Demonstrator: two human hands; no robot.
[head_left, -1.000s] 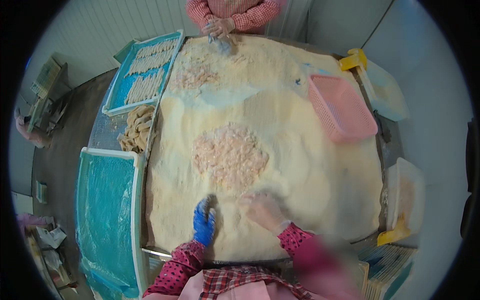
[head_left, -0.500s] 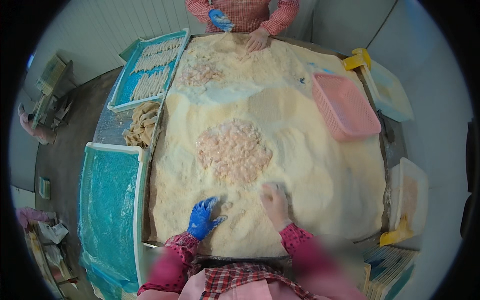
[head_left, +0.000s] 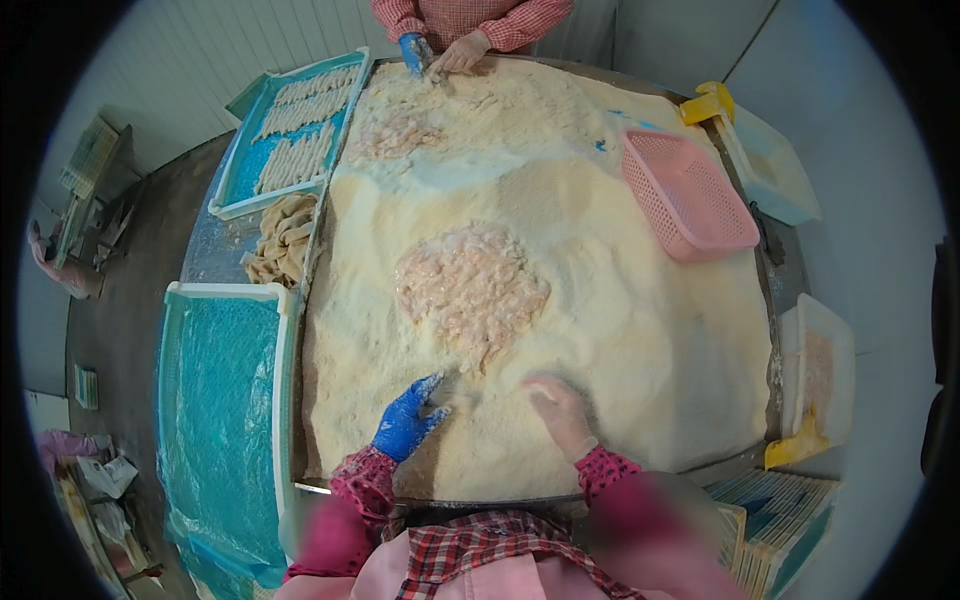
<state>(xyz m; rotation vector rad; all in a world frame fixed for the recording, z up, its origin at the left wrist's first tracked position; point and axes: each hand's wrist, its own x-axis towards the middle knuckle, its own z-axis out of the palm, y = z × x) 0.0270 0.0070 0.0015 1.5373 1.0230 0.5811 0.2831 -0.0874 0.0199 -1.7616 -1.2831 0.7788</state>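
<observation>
A mound of pale pink raw meat pieces (head_left: 472, 280) lies on a broad bed of cream-coloured crumbs (head_left: 650, 370). A few pieces trail from its near edge toward me. My left hand (head_left: 405, 420), in a crumb-dusted blue glove, is just below that edge with thumb and fingers apart. To its right, my right hand (head_left: 562, 412) wears a thin pale glove; its fingers are stretched out, with the tips low at the crumbs. Neither hand shows anything in its grasp. A shallow groove in the crumbs runs between them.
On the left stand a tray under teal film (head_left: 220, 390), a crumpled beige cloth (head_left: 283, 240) and a blue tray with rows of coated strips (head_left: 230, 190). A pink basket (head_left: 690, 200) sits at the right. Across the table, a co-worker's hands (head_left: 445, 55) work near smaller meat pieces (head_left: 395, 135).
Some meat now extends from the mound's near edge toward me. My right hand has shifted slightly right, away from my left. The co-worker's two hands have come together.
</observation>
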